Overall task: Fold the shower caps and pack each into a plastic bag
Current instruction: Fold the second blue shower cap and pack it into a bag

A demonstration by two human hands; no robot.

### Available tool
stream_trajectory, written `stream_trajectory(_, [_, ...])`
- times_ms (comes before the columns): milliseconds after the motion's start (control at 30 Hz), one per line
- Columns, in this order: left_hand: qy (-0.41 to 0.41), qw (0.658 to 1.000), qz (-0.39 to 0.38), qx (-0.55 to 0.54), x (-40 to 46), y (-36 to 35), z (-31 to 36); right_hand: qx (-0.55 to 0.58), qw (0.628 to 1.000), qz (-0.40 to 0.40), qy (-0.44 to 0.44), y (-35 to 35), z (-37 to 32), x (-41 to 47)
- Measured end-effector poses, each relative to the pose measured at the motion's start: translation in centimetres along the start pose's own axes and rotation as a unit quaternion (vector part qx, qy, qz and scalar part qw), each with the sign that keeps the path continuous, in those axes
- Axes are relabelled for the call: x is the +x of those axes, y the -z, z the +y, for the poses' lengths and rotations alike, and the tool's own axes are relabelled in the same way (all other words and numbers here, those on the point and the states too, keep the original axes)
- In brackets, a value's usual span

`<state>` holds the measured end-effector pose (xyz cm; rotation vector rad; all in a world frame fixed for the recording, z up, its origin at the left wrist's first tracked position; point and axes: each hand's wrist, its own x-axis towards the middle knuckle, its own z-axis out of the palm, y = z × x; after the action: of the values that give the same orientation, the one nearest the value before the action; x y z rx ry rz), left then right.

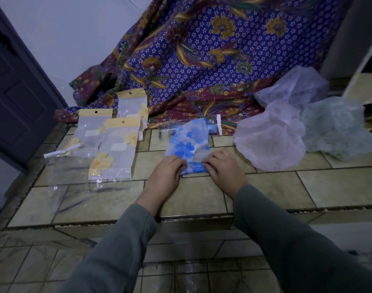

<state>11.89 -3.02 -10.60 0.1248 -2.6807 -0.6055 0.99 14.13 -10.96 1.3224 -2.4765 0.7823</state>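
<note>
Left hand [167, 169], right hand [222, 168] apparently pinching blue-flowered cap [189, 142].

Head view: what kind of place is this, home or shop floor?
Likely a home, work done at floor level. Cues: a tiled step as the work surface, a batik cloth draped behind it, and a panelled door at left. No benches or racks in view.

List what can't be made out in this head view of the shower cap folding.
- Near edge of the blue-flowered shower cap: covered by the left hand and right hand, so its fold there is hidden.
- Clear plastic bag behind that cap: mostly hidden by it; contents unclear.
- Contents of the yellow-flowered bags: blurred and glare-covered.
- Green shower cap: partly hidden by the purple shower cap.
</note>
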Motion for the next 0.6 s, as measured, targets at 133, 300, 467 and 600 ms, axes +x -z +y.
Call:
stream_trajectory(133, [0.023,0.999,-0.018,-0.038,-0.7,0.7,-0.6,0.012,0.999,-0.029,-0.02,0.4,0.2,-0.3])
stream_trajectory(300, [0.041,0.997,-0.02,-0.069,-0.6,1.0,-0.8,0.004,0.996,-0.079,-0.033,1.2,0.6,-0.6])
stream_trajectory(467, [0.013,0.998,-0.011,-0.064,-1.0,1.0,-0.5,-0.016,0.997,-0.077,-0.014,1.4,0.4,-0.6])
stream_trajectory(600, [0.004,0.997,0.002,-0.082,-1.8,1.0,-0.2,0.002,0.999,-0.05,-0.002,1.5,0.3,-1.4])
